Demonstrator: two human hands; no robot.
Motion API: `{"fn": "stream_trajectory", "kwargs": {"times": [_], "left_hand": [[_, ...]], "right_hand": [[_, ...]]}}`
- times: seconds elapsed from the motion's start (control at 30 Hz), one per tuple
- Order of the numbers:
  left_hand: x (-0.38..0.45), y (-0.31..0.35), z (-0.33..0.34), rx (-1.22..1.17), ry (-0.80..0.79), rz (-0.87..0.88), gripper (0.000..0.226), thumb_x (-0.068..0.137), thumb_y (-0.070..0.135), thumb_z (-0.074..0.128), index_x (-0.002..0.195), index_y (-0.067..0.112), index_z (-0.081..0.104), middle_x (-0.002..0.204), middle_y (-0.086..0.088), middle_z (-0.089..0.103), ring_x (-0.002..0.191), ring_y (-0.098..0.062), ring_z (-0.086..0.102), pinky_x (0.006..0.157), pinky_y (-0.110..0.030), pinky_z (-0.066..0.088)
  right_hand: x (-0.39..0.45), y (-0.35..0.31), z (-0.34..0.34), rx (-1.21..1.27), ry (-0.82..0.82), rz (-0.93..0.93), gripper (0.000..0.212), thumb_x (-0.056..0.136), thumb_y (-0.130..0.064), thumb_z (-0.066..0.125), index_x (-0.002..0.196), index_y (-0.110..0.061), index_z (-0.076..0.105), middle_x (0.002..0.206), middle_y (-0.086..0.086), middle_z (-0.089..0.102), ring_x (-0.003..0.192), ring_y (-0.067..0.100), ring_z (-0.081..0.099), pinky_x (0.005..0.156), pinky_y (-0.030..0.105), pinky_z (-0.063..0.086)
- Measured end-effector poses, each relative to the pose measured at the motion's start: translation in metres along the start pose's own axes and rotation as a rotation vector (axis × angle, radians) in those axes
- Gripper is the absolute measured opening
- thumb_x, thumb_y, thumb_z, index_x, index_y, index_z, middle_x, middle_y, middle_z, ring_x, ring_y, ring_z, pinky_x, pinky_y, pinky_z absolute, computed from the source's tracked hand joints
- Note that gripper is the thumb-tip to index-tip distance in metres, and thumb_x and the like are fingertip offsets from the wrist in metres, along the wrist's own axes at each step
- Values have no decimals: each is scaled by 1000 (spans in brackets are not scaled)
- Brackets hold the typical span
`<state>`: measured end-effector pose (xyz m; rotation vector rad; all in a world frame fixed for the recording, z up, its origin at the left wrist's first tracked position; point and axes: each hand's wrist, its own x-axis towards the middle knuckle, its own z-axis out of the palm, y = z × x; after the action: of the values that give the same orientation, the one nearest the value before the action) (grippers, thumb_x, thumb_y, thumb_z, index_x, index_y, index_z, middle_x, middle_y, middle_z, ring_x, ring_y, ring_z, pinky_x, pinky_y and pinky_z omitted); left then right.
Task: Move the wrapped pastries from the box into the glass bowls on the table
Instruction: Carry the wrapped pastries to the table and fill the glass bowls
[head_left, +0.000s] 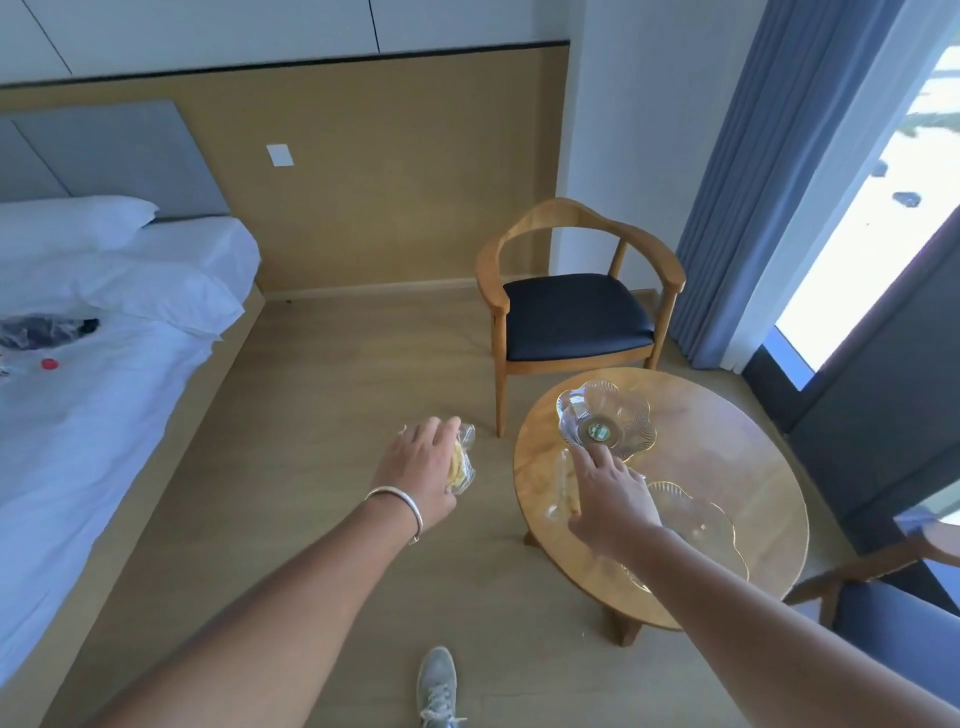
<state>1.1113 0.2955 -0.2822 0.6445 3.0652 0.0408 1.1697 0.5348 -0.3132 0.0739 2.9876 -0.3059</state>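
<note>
Bright daylight pours in through the window (883, 208), which is blown out to near white. Glare washes the round bench (727, 441) top beside it. Straight wall lines bow toward the frame edges, and everything looks slightly soft.

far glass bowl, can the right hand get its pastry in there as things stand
Probably yes. The right hand, holding a wrapped pastry, is already over the table at the near rim of the far glass bowl. The bowl looks empty, with nothing between them.
</note>
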Motion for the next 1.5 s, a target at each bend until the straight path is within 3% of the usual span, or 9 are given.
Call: {"fn": "stream_trajectory", "kwargs": {"times": [0.27, 0.53, 0.93, 1.17, 1.37, 1.5], "left_hand": [[126, -68, 9, -56, -22, 118, 82, 69, 24, 71, 139, 21, 28, 126, -1, 40, 111, -25, 43, 95, -32, 34], [218, -81, 26, -86, -94, 253, 82, 70, 23, 72, 139, 24, 29, 127, 0, 37, 111, -23, 40, 94, -32, 33], [366, 8, 84, 41, -333, 661, 88, 74, 26, 74, 145, 23, 22, 131, -2, 32, 119, -22, 39, 103, -31, 29], [404, 63, 139, 117, -502, 872, 84, 75, 21, 70, 145, 21, 23, 135, -5, 31, 121, -23, 39, 102, -32, 31], [423, 91, 180, 177, -626, 970, 87, 75, 23, 71, 146, 18, 21, 134, -4, 36, 121, -23, 40, 101, -33, 33], [436, 102, 202, 144, -681, 974, 65, 72, 18, 74, 125, 17, 36, 123, -4, 45, 115, -24, 46, 92, -31, 37]], "right_hand": [[115, -33, -5, 8, 6, 122, 75, 74, -27, 67, 139, -25, 29, 137, 0, 39, 125, 25, 44, 101, 36, 37], [175, -29, 9, 90, -48, 287, 78, 77, -29, 67, 144, -26, 27, 134, 1, 38, 122, 25, 47, 98, 35, 38], [241, 54, 45, 264, -52, 637, 79, 80, -25, 62, 147, -25, 20, 136, -1, 42, 126, 23, 45, 100, 33, 38], [256, 95, 80, 359, -151, 781, 70, 77, -21, 63, 138, -21, 29, 130, -1, 48, 121, 26, 48, 98, 41, 42], [262, 110, 107, 415, -188, 846, 67, 77, -25, 65, 136, -19, 34, 132, 2, 51, 121, 27, 49, 95, 39, 42], [269, 112, 123, 439, -207, 862, 70, 77, -30, 67, 138, -19, 34, 133, 3, 52, 121, 28, 49, 97, 40, 44]]}}
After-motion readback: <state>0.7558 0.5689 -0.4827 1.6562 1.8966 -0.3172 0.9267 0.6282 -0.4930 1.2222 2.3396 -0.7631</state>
